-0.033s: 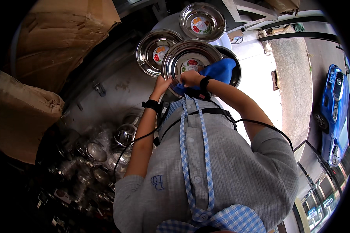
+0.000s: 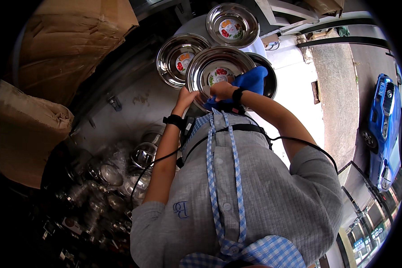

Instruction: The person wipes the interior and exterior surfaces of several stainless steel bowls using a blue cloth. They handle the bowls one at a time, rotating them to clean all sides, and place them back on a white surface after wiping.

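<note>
A shiny stainless steel basin [image 2: 205, 67] with a fruit-patterned label inside is tilted toward me. My left hand [image 2: 186, 96] pinches its near left rim. In my right hand [image 2: 222, 90] is a blue cloth [image 2: 253, 81], pressed against the basin's near inner side; part of the cloth drapes over the right rim. Two similar basins stand beyond it: one basin [image 2: 167, 58] at the left, another basin [image 2: 214, 20] farther back. A darker basin [image 2: 271, 82] shows partly behind the cloth at the right.
Cardboard boxes [image 2: 76, 40] are piled at the left. Several shiny metal wares [image 2: 111, 174], some in clear plastic, lie at the lower left. A grey metal frame [image 2: 290, 11] stands at the back. Outside at the right, a blue car [image 2: 384, 134] is parked.
My right hand has shifted slightly to the right and toward me with the blue cloth. The left hand and the basins have hardly moved.
</note>
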`<state>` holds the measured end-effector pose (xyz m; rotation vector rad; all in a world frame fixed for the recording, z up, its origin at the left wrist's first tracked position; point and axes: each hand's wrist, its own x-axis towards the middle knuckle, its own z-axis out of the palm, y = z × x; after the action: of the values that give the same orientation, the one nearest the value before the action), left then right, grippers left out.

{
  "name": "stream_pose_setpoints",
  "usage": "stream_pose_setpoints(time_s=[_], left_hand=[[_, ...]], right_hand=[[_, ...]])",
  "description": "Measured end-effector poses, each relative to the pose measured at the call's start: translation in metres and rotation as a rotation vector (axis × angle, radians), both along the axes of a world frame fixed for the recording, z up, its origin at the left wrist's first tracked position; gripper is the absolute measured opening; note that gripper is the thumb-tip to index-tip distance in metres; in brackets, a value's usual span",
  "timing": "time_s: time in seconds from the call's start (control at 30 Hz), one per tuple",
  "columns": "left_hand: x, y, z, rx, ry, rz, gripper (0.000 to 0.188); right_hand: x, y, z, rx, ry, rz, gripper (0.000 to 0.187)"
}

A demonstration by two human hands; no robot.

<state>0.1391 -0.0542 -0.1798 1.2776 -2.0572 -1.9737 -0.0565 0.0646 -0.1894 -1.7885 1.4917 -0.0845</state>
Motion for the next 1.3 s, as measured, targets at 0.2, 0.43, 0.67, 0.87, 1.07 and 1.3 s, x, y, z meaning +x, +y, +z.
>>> stream_pose_setpoints(time_s=[0.2, 0.43, 0.67, 0.87, 1.07, 1.3], left_hand=[[-0.007, 0.001, 0.014, 0.043, -0.034, 0.014, 0.028], [-0.006, -0.005, 0.006, 0.123, -0.142, -0.079, 0.024], [-0.008, -0.012, 0.022, 0.192, -0.121, -0.045, 0.018], [-0.013, -0.02, 0.026, 0.075, -0.081, -0.037, 0.018], [-0.042, -0.027, 0.07, 0.064, 0.085, -0.046, 0.01], [-0.099, -0.036, 0.116, -0.401, 0.3, -0.297, 0.018]], right_hand=[[-0.027, 0.024, 0.037, -0.001, 0.336, 0.153, 0.028], [-0.02, 0.031, 0.052, -0.096, 0.734, -0.028, 0.013], [-0.045, 0.034, 0.13, -0.309, 0.339, -0.805, 0.025], [-0.068, 0.091, 0.145, -0.404, 0.305, -1.403, 0.058], [-0.073, 0.137, 0.142, -0.356, 0.183, -1.342, 0.068], [-0.075, 0.158, 0.154, -0.5, 0.314, -1.389, 0.041]])
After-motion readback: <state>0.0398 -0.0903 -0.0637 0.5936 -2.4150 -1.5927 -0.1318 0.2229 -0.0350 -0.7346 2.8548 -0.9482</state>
